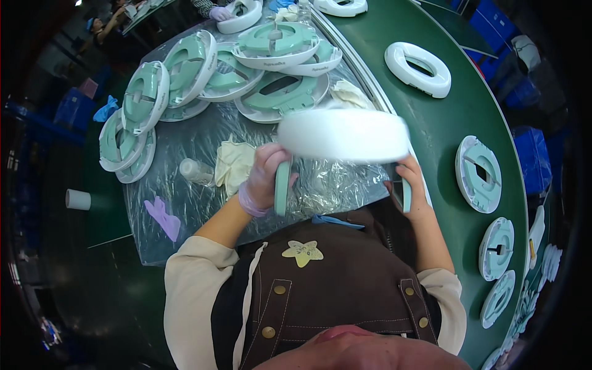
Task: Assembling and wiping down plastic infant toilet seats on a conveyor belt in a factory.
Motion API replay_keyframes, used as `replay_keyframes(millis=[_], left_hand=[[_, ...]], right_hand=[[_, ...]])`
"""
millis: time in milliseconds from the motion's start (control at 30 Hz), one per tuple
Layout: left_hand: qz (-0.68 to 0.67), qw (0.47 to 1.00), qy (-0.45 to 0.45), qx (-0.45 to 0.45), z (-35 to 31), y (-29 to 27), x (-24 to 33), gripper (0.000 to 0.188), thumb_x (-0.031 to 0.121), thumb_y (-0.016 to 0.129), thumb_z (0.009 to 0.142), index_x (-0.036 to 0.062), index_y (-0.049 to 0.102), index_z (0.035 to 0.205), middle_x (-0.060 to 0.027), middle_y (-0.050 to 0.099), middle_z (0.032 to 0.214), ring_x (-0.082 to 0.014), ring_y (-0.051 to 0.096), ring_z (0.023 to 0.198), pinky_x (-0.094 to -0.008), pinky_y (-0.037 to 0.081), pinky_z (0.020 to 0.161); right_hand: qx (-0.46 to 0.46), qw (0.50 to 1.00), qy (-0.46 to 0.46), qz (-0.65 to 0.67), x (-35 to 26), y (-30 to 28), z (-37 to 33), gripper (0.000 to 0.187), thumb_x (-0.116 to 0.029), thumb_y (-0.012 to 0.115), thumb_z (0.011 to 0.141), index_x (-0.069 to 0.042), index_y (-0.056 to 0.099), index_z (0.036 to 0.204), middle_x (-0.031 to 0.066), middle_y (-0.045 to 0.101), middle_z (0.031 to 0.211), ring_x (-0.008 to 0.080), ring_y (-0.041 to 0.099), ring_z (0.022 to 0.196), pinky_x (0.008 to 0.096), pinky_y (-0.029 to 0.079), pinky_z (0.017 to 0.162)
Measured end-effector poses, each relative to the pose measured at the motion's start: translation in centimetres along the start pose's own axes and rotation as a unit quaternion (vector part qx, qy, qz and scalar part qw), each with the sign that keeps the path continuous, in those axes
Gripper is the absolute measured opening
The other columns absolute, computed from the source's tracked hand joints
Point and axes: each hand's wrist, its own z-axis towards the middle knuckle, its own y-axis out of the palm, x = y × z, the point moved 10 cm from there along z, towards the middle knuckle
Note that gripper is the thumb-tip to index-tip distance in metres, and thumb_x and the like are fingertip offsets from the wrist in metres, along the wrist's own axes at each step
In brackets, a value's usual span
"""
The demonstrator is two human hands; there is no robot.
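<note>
**Q:** What fills the frame?

**A:** A green conveyor belt [444,172] curves down the right side, beside a film-covered worktable [203,132]. Across the upper left, a heap of white-and-green rings [234,80] lies overlapped, perhaps to save space.

**Q:** And at the centre?

**A:** A worker in a brown apron [327,277] holds a white piece [343,135], blurred, above the table. The gloved left hand [262,179] grips its left end, the right hand [417,188] its right, probably to keep it balanced. Pale-green panels [282,188] hang beneath both ends; whether the fingers pinch them too, one cannot tell.

**Q:** Where are the edges, and the room?

**A:** A pale rail [361,65] divides table from belt, passing just beside the right hand. The heap hems in the upper left; the widest room appears to lie rightward, over the belt, where rings sit apart. Left of the gloved hand lie cream cloth gloves [234,163] and a clear bottle [196,171].
</note>
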Motion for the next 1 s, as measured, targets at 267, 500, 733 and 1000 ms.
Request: replay_keyframes(millis=[267, 500, 733, 1000], left_hand=[[-0.036, 0.998, 0.013, -0.041, -0.1, -0.3, 0.8, 0.062, 0.001, 0.071, 0.060, 0.0058, 0.042, 0.114, -0.0148, 0.045, 0.109, -0.0319, 0.049, 0.097, -0.0383, 0.042, 0.084], [-0.116, 0.986, -0.082, -0.081, 3.2, -1.1, -0.1, 0.057, 0.003, 0.065, 0.063, 0.0031, 0.044, 0.116, -0.0136, 0.046, 0.109, -0.0265, 0.049, 0.099, -0.0335, 0.040, 0.087], [-0.268, 0.890, -0.320, -0.181, 0.7, 6.8, -6.7, 0.060, 0.017, 0.063, 0.067, -0.0010, 0.044, 0.120, -0.0108, 0.053, 0.100, -0.0195, 0.051, 0.095, -0.0312, 0.040, 0.087], [-0.273, 0.876, -0.338, -0.212, 0.1, 12.6, -10.2, 0.055, 0.032, 0.059, 0.078, -0.0020, 0.047, 0.120, -0.0192, 0.057, 0.111, -0.0267, 0.056, 0.101, -0.0339, 0.043, 0.088]], right_hand=[[-0.094, 0.968, 0.187, 0.139, 2.1, 0.3, -2.5, 0.059, -0.005, 0.073, 0.067, -0.005, 0.043, 0.118, 0.0184, 0.051, 0.115, 0.0346, 0.050, 0.110, 0.0442, 0.040, 0.094], [-0.001, 0.983, 0.110, 0.147, 1.3, -3.0, 0.4, 0.069, -0.032, 0.074, 0.072, -0.008, 0.040, 0.126, 0.0163, 0.052, 0.117, 0.0311, 0.049, 0.111, 0.0451, 0.037, 0.096], [0.104, 0.841, 0.442, 0.295, 12.3, 2.6, -4.4, 0.065, -0.053, 0.057, 0.081, -0.003, 0.047, 0.122, 0.0028, 0.056, 0.091, 0.0117, 0.052, 0.081, 0.0261, 0.043, 0.071], [-0.054, 0.876, 0.450, -0.166, 13.4, 8.3, -2.7, 0.060, -0.041, 0.060, 0.080, 0.000, 0.047, 0.122, 0.0212, 0.058, 0.108, 0.0343, 0.055, 0.101, 0.0452, 0.040, 0.087]])
